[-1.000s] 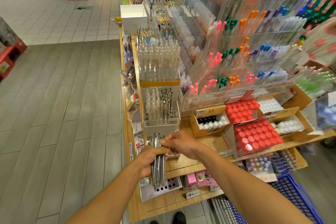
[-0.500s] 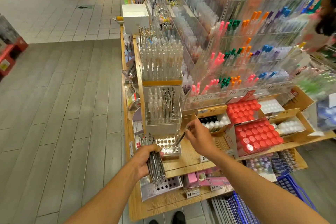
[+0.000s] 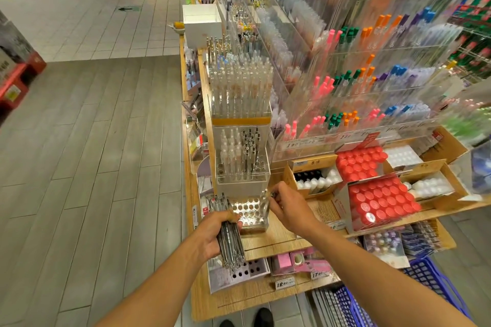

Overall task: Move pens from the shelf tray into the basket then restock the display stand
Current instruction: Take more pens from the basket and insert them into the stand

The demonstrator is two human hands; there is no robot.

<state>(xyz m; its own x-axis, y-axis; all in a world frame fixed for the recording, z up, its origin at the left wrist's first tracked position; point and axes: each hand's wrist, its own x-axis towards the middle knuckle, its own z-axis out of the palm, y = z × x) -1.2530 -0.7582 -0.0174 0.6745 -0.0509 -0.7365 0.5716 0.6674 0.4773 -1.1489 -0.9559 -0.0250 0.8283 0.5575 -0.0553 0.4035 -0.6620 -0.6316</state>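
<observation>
— Stationery aisle, wooden shelf (image 3: 279, 236) underfoot of the view. Which step am I on?

— Restocking, I'd judge. At my 7 o'clock the left hand (image 3: 212, 233) is clenched round a bundle of pens (image 3: 231, 244).

— And the right hand (image 3: 289, 207)?

— At 12 o'clock, its fingers (image 3: 276, 195) pinch one pen (image 3: 265, 198) at the right edge of the display stand's holed tray (image 3: 248, 211).

— Next move?

— Line the tip over a free hole, then lower it straight.

bright, even overhead store light with soft, faint shadows. glare whitens the clear perforated stand top (image 3: 249, 211). wide-angle bending curves the edges, and the right-side pen racks (image 3: 425, 34) blur.
</observation>
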